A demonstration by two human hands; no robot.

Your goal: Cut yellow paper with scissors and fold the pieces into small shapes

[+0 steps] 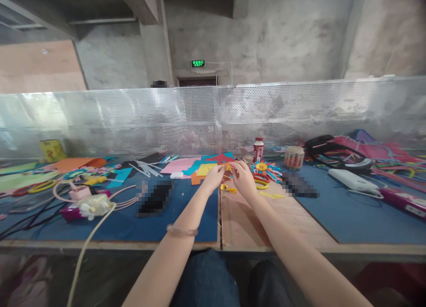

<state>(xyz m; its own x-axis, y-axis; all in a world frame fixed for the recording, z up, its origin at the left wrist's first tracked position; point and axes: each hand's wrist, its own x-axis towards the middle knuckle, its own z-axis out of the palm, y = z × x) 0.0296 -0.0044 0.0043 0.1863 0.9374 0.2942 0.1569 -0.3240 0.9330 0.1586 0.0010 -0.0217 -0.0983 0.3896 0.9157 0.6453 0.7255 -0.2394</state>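
Above the middle of the table my left hand [214, 179] and my right hand [243, 177] are close together, fingertips pinched. Between them is a small yellow piece [228, 167], seemingly paper, partly hidden by the fingers. Just below the hands lie small yellow paper scraps [228, 189]. A yellow sheet [203, 170] lies beyond my left hand, with an orange sheet [196, 178] beside it. To the right of my right hand are red-and-yellow-handled scissors [261, 181], a yellow strip [273, 195] and a blue and orange paper flower [262, 167].
A perforated metal screen [133, 120] closes off the table's back. A red-capped bottle [258, 150] and a jar [294, 157] stand at back right. Dark flat objects lie on both sides. A power strip [88, 207] with cables is at left; a white device [354, 183] at right.
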